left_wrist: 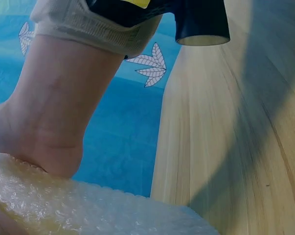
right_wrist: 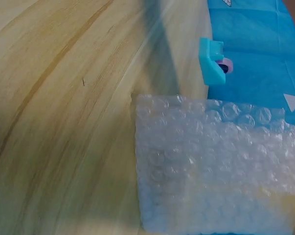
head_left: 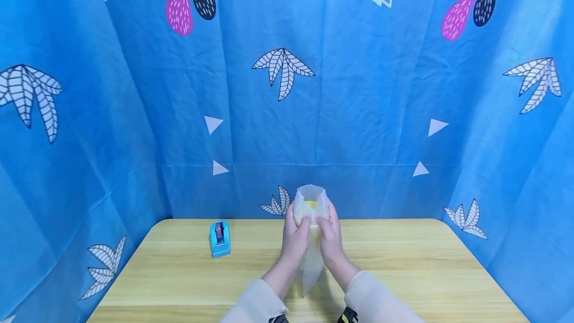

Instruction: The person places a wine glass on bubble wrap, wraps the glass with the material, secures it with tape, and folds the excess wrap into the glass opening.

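Note:
Over the middle of the table, a sheet of clear bubble wrap point(head_left: 313, 253) is wrapped around a yellow object point(head_left: 310, 204), whose kind stays hidden; only its yellow top shows inside the wrap's open upper end. My left hand point(head_left: 294, 236) grips the bundle from the left and my right hand point(head_left: 332, 238) from the right, both thumbs on the near side. Below the hands a loose tail of the wrap hangs down toward me. In the right wrist view the bubble wrap point(right_wrist: 206, 152) spreads flat with its cut edge showing, and yellow shines through in the left wrist view's bubble wrap point(left_wrist: 88, 205).
A blue tape dispenser point(head_left: 220, 240) stands at the back left of the wooden table point(head_left: 403, 263). Blue patterned curtains point(head_left: 278, 128) enclose the table at the back and both sides.

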A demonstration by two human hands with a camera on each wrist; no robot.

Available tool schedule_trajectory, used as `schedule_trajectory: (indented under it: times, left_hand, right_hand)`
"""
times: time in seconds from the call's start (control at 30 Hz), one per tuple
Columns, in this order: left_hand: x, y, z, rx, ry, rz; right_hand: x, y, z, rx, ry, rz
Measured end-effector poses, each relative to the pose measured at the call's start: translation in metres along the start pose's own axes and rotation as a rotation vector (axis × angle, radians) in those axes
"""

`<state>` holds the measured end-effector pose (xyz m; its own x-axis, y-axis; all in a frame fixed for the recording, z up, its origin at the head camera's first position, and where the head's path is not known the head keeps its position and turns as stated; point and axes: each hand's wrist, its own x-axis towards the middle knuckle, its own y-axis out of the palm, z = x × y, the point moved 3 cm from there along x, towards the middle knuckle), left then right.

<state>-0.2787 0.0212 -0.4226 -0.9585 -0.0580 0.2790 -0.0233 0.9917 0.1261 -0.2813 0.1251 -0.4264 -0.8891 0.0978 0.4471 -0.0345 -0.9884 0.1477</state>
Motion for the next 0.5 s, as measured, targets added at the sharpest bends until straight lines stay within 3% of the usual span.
schedule_trajectory:
  times: [0.17, 0.5]
  left_hand:
    - [-0.0001, -0.0019, 0.0039, 0.017, -0.01, -0.017]
    - [0.0019, -0.0026, 0.0059, 0.015, -0.011, -0.012]
  right_hand:
    - [-0.0005, 0.0017, -0.0026, -0.016, 0.052, 0.028]
    - [0.0011, 0.0011, -0.0058, -0.03, 0.057, 0.025]
